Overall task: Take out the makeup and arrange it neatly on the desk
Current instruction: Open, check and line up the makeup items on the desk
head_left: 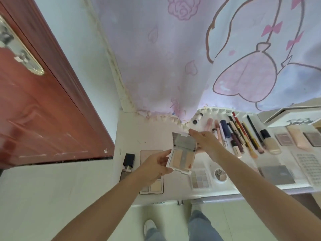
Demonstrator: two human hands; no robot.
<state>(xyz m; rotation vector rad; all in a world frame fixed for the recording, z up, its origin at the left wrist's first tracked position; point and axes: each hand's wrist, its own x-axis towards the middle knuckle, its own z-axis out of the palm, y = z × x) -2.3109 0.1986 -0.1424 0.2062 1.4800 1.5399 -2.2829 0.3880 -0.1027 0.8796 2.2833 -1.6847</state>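
Observation:
A white compact palette [181, 160] with a mirror lid stands open above the desk [132, 136]. My left hand [156, 166] grips its base at the left edge. My right hand [205, 141] holds the raised lid from the right, fingers along its top. Under my left hand a long pale palette [152, 187] lies flat. A row of pens, brushes and tubes [241, 134] lies at the back. A foundation bottle [270, 142] lies to their right.
A black-capped bottle [128, 164] lies at the desk's left edge. A grid eyeshadow palette [200, 179], a round compact [220, 174], a grey case [278, 173] and a sticker sheet [307, 165] lie near the front. A pink curtain [173, 58] hangs behind. A red door [34, 110] stands left.

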